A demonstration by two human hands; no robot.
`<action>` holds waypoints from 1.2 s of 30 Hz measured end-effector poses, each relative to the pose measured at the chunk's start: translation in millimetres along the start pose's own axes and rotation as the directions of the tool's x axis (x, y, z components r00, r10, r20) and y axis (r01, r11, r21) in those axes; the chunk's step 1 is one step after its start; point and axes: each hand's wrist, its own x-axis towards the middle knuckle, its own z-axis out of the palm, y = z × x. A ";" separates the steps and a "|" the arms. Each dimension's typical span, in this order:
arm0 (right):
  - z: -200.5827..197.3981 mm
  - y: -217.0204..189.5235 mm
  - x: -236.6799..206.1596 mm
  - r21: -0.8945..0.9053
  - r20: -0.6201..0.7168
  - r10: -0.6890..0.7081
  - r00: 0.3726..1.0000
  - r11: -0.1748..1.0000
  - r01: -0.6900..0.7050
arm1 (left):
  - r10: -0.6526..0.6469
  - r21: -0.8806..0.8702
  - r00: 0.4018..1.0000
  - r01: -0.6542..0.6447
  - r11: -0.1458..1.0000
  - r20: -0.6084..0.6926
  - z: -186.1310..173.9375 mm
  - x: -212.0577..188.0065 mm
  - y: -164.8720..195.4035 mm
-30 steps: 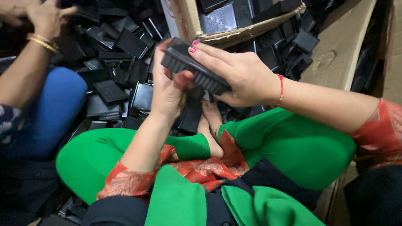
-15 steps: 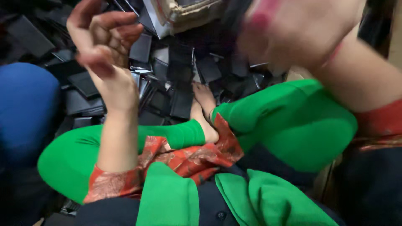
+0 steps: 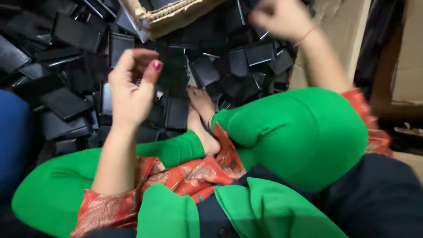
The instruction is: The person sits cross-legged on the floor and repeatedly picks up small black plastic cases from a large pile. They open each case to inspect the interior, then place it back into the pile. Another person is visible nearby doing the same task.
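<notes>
My left hand (image 3: 131, 90) is raised over my left knee, fingers loosely curled and apart, with nothing in it. My right hand (image 3: 282, 17) is up at the top of the view, just right of a torn cardboard box (image 3: 176, 17). It is blurred with its fingers curled, and I cannot tell whether it holds anything. A heap of flat black rectangular cases (image 3: 66, 103) covers the floor in front of me. I sit cross-legged in green trousers (image 3: 304, 132) with my bare feet (image 3: 202, 105) at the edge of the heap.
A blue-clothed limb of another person (image 3: 13, 132) is at the left edge. Brown cardboard sheeting (image 3: 339, 31) stands at the right, with dark wooden furniture (image 3: 396, 105) beyond it. More black cases (image 3: 260, 53) lie under my right wrist.
A second ago both hands held a stack of black cases. Now the stack is gone from them. My left hand has dropped lower and my right hand has swung up to the right of the box.
</notes>
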 end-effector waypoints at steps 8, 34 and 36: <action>117.8 22.4 -44.6 -0.412 0.208 0.381 0.901 0.869 -0.273 | -0.162 0.087 0.972 0.149 0.985 0.170 34.5 -4.0 -48.3; 156.6 -57.4 26.8 0.095 -0.213 -0.108 0.971 0.987 0.130 | -0.528 -0.801 0.689 0.598 0.029 0.496 87.9 -26.3 -185.2; 156.0 -41.9 28.7 -0.246 -0.213 -0.201 0.956 0.958 0.147 | -0.538 -0.799 0.711 0.592 0.110 0.452 86.6 -24.5 -186.5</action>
